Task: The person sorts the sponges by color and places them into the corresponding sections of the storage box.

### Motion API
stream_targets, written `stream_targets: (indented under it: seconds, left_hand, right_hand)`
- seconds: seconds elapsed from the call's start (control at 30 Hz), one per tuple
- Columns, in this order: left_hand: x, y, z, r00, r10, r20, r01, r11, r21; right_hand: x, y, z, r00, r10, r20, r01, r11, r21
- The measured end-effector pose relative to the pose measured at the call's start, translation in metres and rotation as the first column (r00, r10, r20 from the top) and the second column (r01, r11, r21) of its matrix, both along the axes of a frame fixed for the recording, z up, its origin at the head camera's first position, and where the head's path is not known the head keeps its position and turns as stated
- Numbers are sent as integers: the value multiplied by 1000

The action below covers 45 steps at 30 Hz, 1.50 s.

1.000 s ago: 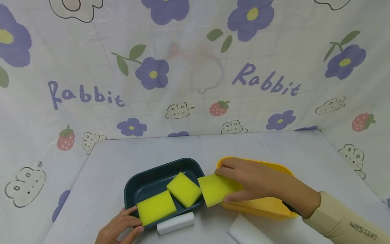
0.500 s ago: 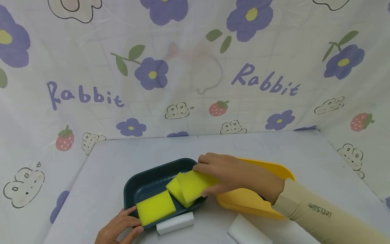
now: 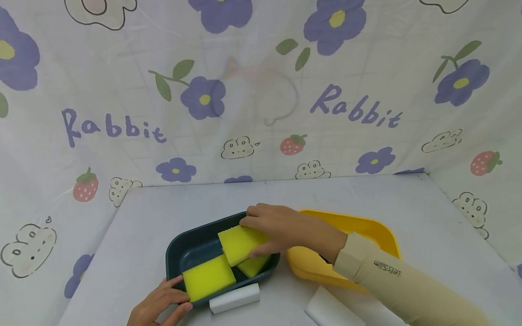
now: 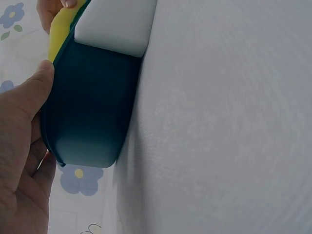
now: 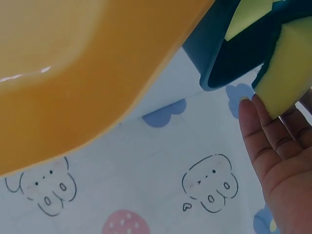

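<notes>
My right hand [image 3: 277, 228] pinches a yellow sponge [image 3: 240, 243] between thumb and fingers over the right part of a dark teal tub [image 3: 191, 233]. In the right wrist view this sponge [image 5: 287, 68] shows a dark scouring layer along one side. Partly covered beneath it, a second yellow sponge [image 3: 253, 266] lies in the tub. A third sponge [image 3: 209, 277] rests at the tub's near left. My left hand [image 3: 159, 303] grips the near left corner of the tub, its fingertips right at that third sponge. The left wrist view shows the thumb [image 4: 41, 80] on the rim.
A yellow tub [image 3: 379, 231] stands right of the teal one, partly behind my right forearm. One white block [image 3: 235, 298] lies along the teal tub's near side, another white block [image 3: 332, 308] near the front edge of view. Patterned cloth [image 3: 261, 90] hangs behind the table.
My right hand has carried its sponge leftward from beside the yellow tub to over the teal tub, where it now covers part of another sponge. The left hand has stayed in place.
</notes>
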<state>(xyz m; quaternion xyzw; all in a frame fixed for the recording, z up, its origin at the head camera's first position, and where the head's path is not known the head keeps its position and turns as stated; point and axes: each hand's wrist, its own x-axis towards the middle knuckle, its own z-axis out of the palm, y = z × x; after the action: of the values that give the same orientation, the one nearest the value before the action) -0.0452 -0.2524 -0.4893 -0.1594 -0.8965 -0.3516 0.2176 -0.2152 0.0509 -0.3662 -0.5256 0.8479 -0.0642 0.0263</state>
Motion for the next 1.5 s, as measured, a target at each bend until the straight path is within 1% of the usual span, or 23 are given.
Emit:
stream_targets:
  seconds: [0.1,0.2,0.37,0.63,0.87,1.07,1.23,1.37,1.5]
  left_hand:
    - [0,0,0,1000,-6,-2,6,1000,11]
    - [1,0,-1,1000,3,6,-3,1000,8]
    - [0,0,-2,1000,-11,6,11,1000,22]
    - [1,0,-1,1000,-20,6,20,999,25]
    - [1,-1,0,1000,-22,19,21,999,40]
    - [0,-1,-1,999,-30,15,30,998,51]
    - [0,-2,-1,999,-39,9,38,998,49]
    - [0,-2,1,999,-39,23,38,999,36]
    - [0,-2,1,998,-39,39,38,999,26]
  right_hand:
    - [-3,-7,-4,1000,3,5,-3,1000,-1]
    - [-5,-13,-9,1000,6,5,-6,1000,3]
    - [-8,-23,-15,1000,-4,15,3,1000,26]
    - [-8,-38,-18,1000,-15,24,14,999,42]
    - [-11,-53,-24,1000,-25,-2,25,998,65]
    - [-14,-61,-32,999,-18,-48,21,998,56]
    - [-16,-67,-36,998,-15,-66,18,999,43]
    - [-16,-71,-37,998,-20,-63,22,999,33]
    - [-15,-76,-36,999,-25,-41,26,999,25]
